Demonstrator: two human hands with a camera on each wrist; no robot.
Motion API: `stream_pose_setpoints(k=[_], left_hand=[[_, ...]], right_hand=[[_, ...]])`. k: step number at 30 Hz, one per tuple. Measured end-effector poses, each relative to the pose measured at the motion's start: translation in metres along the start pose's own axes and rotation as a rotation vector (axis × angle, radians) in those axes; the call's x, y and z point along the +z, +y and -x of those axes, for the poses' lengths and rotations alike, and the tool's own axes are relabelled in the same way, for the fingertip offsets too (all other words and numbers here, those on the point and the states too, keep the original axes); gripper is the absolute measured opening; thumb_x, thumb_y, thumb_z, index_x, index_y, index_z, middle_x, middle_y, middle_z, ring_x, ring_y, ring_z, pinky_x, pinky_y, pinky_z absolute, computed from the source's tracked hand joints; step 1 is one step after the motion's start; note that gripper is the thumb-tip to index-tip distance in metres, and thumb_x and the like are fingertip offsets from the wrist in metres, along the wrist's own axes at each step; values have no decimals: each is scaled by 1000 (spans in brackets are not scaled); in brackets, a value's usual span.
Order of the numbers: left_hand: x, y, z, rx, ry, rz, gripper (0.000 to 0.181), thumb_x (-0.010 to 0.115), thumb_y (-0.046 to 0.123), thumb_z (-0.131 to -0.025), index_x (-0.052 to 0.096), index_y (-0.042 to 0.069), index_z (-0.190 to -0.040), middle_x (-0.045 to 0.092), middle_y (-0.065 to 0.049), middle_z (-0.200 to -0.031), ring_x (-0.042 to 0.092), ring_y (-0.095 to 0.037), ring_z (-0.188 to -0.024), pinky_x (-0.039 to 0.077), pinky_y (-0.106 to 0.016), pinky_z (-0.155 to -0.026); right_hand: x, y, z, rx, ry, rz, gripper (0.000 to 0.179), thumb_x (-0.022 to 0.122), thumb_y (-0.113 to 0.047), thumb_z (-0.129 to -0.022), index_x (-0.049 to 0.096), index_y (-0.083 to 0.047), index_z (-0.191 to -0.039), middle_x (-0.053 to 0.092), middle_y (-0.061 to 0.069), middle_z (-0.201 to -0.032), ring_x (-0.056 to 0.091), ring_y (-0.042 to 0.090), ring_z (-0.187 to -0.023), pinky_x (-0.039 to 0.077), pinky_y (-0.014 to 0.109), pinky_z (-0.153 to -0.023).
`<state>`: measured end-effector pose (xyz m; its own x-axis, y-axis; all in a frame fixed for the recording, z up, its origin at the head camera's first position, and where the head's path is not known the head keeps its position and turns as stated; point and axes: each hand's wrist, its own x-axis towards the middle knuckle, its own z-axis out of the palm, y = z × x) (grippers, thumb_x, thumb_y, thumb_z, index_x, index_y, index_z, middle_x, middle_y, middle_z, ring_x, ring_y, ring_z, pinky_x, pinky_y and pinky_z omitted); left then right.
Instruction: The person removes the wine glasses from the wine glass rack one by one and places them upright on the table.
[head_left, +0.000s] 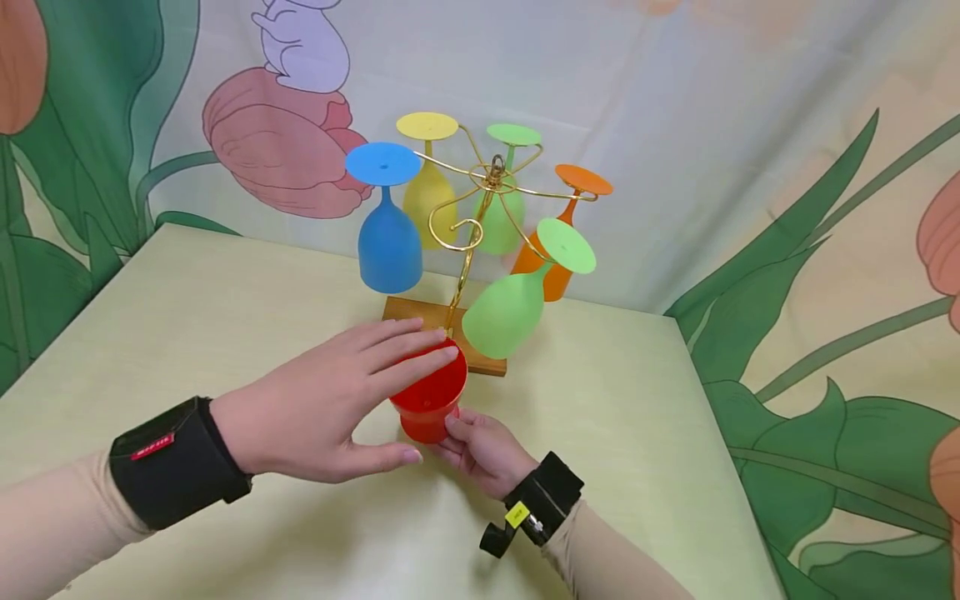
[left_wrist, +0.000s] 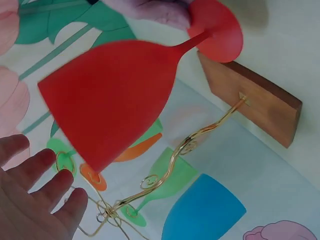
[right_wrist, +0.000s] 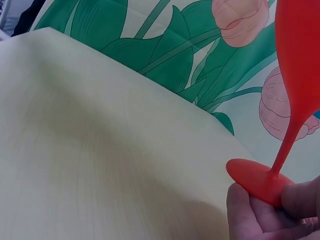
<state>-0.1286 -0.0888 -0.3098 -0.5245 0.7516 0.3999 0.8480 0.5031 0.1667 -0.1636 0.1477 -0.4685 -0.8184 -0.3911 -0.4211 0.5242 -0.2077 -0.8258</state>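
Note:
My right hand pinches the round foot of a red plastic goblet, thumb on top of the foot and fingers beneath it. The goblet is upright, its mouth facing up toward the head camera. In the right wrist view the foot sits between thumb and fingers, with the stem rising from it. My left hand is spread over the near left of the goblet, its straight fingers overlapping the mouth in the head view. From the left wrist, those fingertips appear beside the rim, with a gap between.
A gold metal rack on a wooden base stands just behind. Upside-down goblets hang from its arms: blue, yellow, orange, and two green, the nearer one tilted. A flowered cloth backs the pale table.

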Motion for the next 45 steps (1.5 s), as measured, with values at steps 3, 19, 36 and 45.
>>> stream_pose_setpoints(k=[3,19,36,45], left_hand=[[6,3,3,16,-22,-20,84,61,61,-81,36,17,-148,39,-4,-150,23,-22,-139,37,-51,-109],[18,0,4,23,-49,-111,63,74,29,-80,52,7,-135,60,-9,-132,41,-26,-129,37,-49,-110],[17,-5,4,-5,-116,-91,33,83,9,-68,65,13,-96,67,5,-78,57,-11,-75,52,-33,-75],[8,-29,18,-205,-151,-37,23,77,11,-77,64,17,-95,64,10,-76,54,-7,-71,48,-31,-74]], right_hand=[[1,-2,0,12,-24,-28,40,51,-19,-98,53,-1,-134,63,16,-127,58,26,-112,39,42,-106],[8,-10,5,57,-102,-101,40,51,-16,-98,51,-2,-136,60,16,-130,56,28,-115,47,36,-97],[3,-9,5,15,25,170,38,52,-20,-98,55,-2,-132,64,17,-124,60,30,-109,45,48,-101],[-37,-32,17,-394,310,1397,65,44,-51,-96,40,-8,-144,43,13,-148,35,26,-133,31,52,-112]])
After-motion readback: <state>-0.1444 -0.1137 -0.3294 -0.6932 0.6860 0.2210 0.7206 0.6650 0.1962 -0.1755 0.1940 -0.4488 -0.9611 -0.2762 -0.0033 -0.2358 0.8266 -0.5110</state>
